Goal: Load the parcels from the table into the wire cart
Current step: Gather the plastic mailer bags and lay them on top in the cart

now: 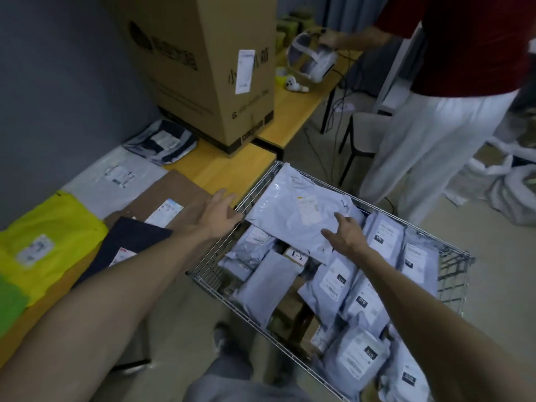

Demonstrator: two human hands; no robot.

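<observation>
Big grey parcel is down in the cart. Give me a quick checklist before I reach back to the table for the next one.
1. Large grey parcel lying on the pile in the wire cart: ok.
2. Right hand holding nothing, fingers straight over that parcel: ok.
3. Left hand empty, open at the cart rim: ok.
4. Table cleared: not ok; yellow parcel, dark parcel and brown parcel lie on it.
5. Room left in the cart: cannot tell.
6. Bystander standing away from those parcels: ok.

both arms stretched fwd — l hand (222,216), r hand (346,235) fingers loose
</observation>
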